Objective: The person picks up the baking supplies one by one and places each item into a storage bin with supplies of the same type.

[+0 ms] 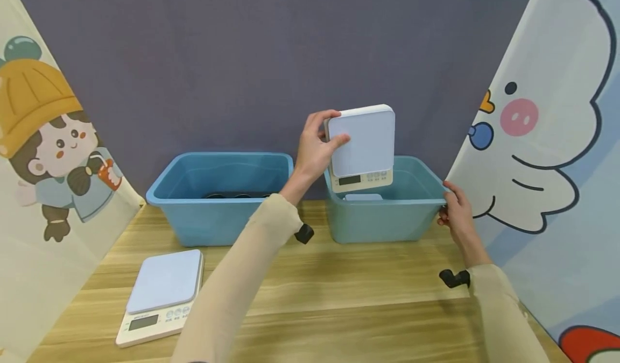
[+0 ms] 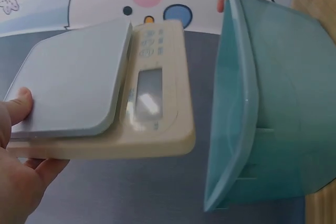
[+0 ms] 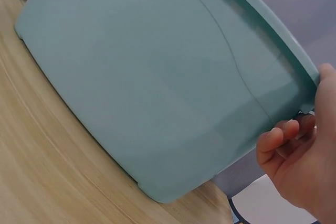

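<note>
My left hand (image 1: pixel 314 149) grips a white kitchen scale (image 1: pixel 365 142) by its left edge, thumb on the weighing plate and fingers behind. The scale is tipped up over the green-blue plastic bin (image 1: pixel 382 223), its display and buttons at the lower end. In the left wrist view, the scale's body (image 2: pixel 173 98) is apart from the bin's rim (image 2: pixel 247 93). At the bin's right end, my right hand (image 1: pixel 459 212) holds the rim, with the thumb on top and the fingers curled beneath, as the right wrist view shows. A pale flat object (image 1: pixel 363 197) lies inside this bin.
A second kitchen scale (image 1: pixel 164 282) lies on the wooden table (image 1: pixel 339 304) at the front left. Behind it stands a blue bin (image 1: pixel 208 223) with dark round items (image 1: pixel 215 195) inside. A grey backdrop (image 1: pixel 232 67) rises behind both bins, with cartoon-printed sheets at the sides.
</note>
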